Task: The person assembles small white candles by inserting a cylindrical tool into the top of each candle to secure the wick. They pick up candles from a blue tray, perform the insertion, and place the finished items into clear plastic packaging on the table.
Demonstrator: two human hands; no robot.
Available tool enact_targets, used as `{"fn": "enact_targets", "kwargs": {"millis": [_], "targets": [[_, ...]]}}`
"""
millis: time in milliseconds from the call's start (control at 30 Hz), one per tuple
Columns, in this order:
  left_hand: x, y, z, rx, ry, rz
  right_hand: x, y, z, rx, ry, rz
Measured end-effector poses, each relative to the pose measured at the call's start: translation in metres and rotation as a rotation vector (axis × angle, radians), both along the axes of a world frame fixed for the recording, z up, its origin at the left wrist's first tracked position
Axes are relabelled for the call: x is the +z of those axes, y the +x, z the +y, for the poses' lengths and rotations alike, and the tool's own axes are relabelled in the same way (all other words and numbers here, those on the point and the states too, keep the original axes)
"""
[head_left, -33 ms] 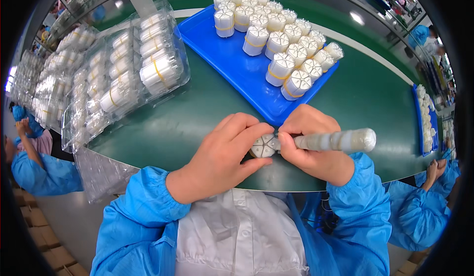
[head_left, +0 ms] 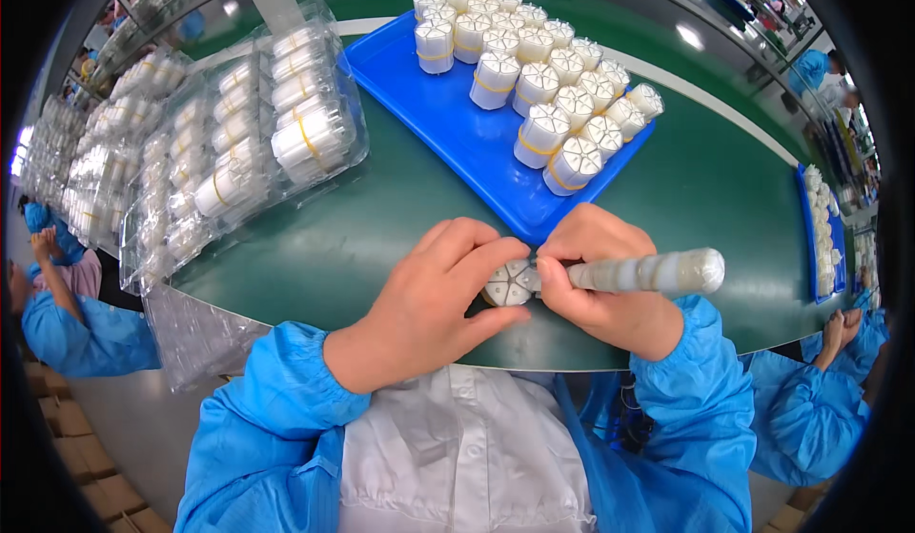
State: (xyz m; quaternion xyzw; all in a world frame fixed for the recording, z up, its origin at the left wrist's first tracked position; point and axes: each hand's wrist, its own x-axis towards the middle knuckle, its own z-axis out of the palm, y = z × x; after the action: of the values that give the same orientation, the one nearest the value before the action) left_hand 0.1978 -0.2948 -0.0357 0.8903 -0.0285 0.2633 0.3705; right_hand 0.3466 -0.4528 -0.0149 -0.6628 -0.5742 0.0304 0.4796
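In the head view, my left hand [head_left: 419, 295] pinches a round white piece [head_left: 507, 286] between thumb and fingers, near the table's [head_left: 334, 276] front edge, while my right hand [head_left: 608, 281] grips a tool [head_left: 653, 273] whose working end is at the piece's right side; I can't tell whether they touch. Beyond my hands, a blue tray [head_left: 434, 114] bears banded white bundles [head_left: 495, 80], with clear packs [head_left: 352, 138] to its left.
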Motion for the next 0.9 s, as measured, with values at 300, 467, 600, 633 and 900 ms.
{"fn": "enact_targets", "kwargs": {"millis": [300,467,600,633,900], "targets": [[-0.003,0.000,-0.006,0.005,-0.031,-0.013,0.001,0.014,-0.002,-0.004,0.119,0.082],[-0.004,0.002,-0.006,-0.015,-0.003,-0.032,-0.002,0.008,-0.001,0.035,0.046,0.153],[0.005,0.001,-0.011,0.028,0.040,0.057,-0.003,0.006,-0.001,0.017,0.009,0.096],[0.010,0.000,-0.013,0.057,0.045,0.104,-0.001,0.005,0.000,0.014,0.008,0.064],[-0.003,0.004,-0.011,0.013,-0.022,0.003,-0.004,0.013,0.000,0.008,0.108,0.121]]}}
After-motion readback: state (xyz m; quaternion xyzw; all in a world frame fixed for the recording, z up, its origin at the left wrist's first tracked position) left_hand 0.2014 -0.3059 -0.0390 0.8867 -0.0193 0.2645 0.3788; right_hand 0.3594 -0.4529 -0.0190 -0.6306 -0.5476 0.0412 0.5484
